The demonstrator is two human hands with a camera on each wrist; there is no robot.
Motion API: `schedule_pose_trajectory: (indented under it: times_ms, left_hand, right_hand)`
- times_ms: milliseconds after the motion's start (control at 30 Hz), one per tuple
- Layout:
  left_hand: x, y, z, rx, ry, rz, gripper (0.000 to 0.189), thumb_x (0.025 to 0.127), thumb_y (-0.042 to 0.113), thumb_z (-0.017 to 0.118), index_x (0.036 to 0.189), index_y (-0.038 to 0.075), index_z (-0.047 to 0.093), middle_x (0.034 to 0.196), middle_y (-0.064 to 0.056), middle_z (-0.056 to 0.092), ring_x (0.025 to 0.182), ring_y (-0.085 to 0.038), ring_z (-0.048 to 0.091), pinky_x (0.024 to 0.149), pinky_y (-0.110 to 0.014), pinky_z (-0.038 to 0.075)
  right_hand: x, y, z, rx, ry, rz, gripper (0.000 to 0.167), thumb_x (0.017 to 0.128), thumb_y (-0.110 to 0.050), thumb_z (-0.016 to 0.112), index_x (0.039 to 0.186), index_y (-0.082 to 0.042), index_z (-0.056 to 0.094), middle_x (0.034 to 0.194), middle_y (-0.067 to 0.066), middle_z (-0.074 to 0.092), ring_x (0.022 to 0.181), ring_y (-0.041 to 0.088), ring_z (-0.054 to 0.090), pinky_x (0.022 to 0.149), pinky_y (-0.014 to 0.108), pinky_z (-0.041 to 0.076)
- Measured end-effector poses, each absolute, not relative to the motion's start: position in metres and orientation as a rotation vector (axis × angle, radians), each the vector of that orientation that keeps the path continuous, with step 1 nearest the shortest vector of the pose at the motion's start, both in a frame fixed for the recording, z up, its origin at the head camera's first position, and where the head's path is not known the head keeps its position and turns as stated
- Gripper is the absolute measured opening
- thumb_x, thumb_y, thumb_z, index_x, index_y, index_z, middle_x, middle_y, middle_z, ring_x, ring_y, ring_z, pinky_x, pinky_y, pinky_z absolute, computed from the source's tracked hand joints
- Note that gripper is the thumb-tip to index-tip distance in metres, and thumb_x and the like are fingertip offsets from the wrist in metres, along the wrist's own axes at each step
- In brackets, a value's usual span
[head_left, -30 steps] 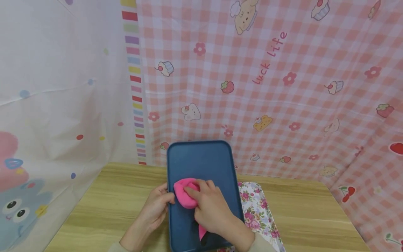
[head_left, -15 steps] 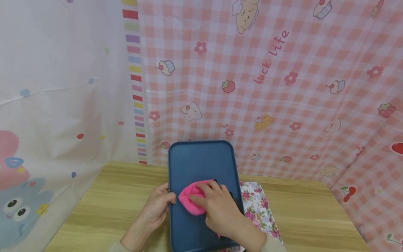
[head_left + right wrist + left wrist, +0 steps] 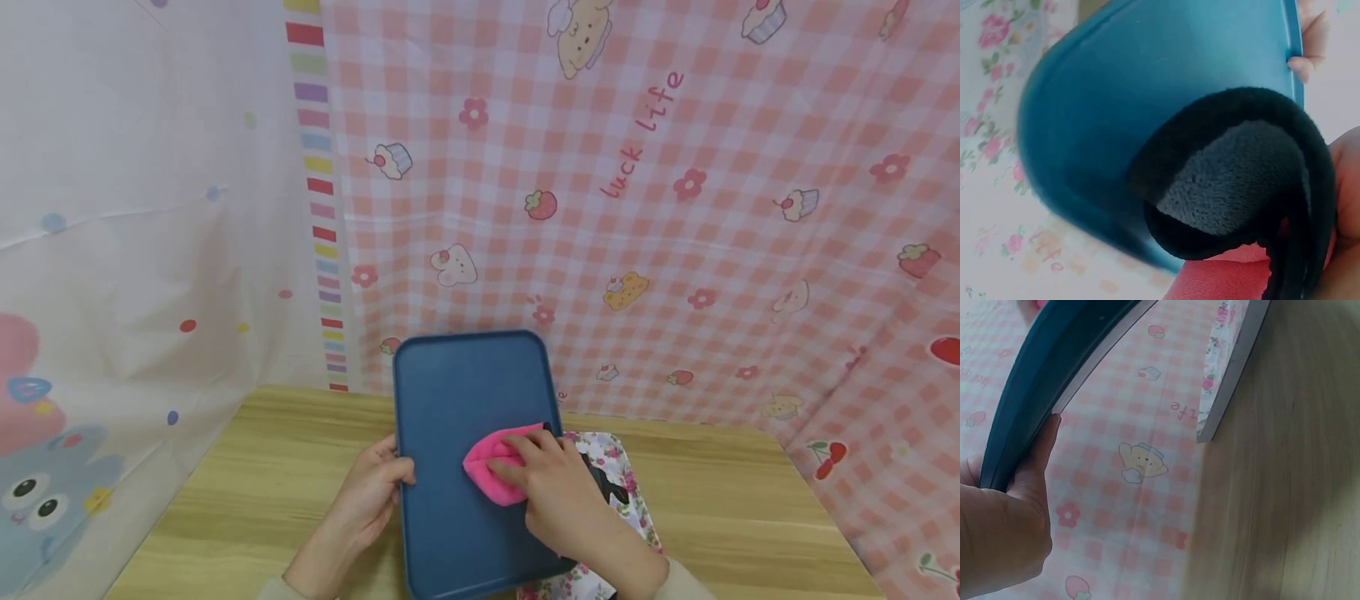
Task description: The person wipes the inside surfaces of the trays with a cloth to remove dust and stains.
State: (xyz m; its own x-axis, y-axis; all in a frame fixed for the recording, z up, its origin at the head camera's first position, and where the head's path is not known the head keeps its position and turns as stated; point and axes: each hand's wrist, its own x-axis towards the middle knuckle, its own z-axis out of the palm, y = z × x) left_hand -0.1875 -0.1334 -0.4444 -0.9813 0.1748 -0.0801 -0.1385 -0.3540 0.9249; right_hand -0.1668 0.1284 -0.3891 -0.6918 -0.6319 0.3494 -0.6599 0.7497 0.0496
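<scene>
A dark blue rectangular tray [image 3: 461, 379] with a raised rim is held tilted up above the table. My left hand [image 3: 363, 492] grips its left rim, thumb on the front face; the left wrist view shows fingers behind the tray's edge [image 3: 1029, 394]. My right hand [image 3: 570, 496] holds a bunched pink cloth [image 3: 491, 479] against the tray's face, right of the middle. In the right wrist view the cloth's black border and grey fuzzy side [image 3: 1235, 172] curl up beside the hand. Part of the cloth hangs over the tray's right rim.
A white floral tray [image 3: 633, 517] lies on the wooden table [image 3: 727, 508], behind and to the right of the blue one. A pink checked curtain [image 3: 495, 75] hangs at the back, and a white printed one [image 3: 135, 125] at the left.
My right hand has slid the pink cloth rightward across the blue tray, from near the left rim to the right side. The left hand keeps its grip on the rim.
</scene>
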Motion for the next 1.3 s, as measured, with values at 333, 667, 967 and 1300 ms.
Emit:
schedule_pose_trajectory:
  times_ms: [333,667,967,1300]
  left_hand:
    - [-0.188,-0.135,-0.446,0.006,1.649,2.471,0.069,0.068,-0.013,0.048,0.137,-0.014,0.054,0.104,-0.008,0.076,0.084,-0.017,0.072,0.072,-0.031,0.06]
    - [-0.189,-0.134,-0.446,0.022,1.622,2.487,0.068,0.068,-0.014,0.048,0.136,-0.015,0.052,0.105,-0.008,0.075,0.086,-0.017,0.072,0.072,-0.031,0.06]
    - [-0.19,-0.133,-0.447,-0.026,1.639,2.502,0.071,0.067,-0.014,0.048,0.138,-0.015,0.052,0.108,-0.01,0.075,0.085,-0.018,0.071,0.071,-0.03,0.059]
    - [-0.19,-0.134,-0.447,-0.035,1.629,2.505,0.074,0.068,-0.014,0.047,0.141,-0.015,0.05,0.111,-0.012,0.074,0.088,-0.018,0.072,0.073,-0.032,0.06]
  right_hand:
    - [-0.167,0.145,-0.394,0.884,-2.656,0.184,0.058,0.07,0.008,0.062,0.12,-0.017,0.08,0.127,0.014,0.069,0.117,0.041,0.06,0.092,0.06,0.051]
    - [-0.162,0.143,-0.399,0.717,-2.77,0.454,0.06,0.072,0.009,0.059,0.127,-0.01,0.076,0.133,0.02,0.066,0.107,0.039,0.059,0.09,0.057,0.051]
    - [-0.159,0.136,-0.406,0.623,-2.8,0.61,0.059,0.074,0.006,0.061,0.131,-0.006,0.073,0.135,0.02,0.065,0.108,0.038,0.058,0.101,0.056,0.046]
    - [-0.154,0.118,-0.404,0.673,-2.872,0.735,0.057,0.082,0.003,0.06,0.137,-0.007,0.069,0.134,0.018,0.063,0.115,0.036,0.057,0.1,0.059,0.047]
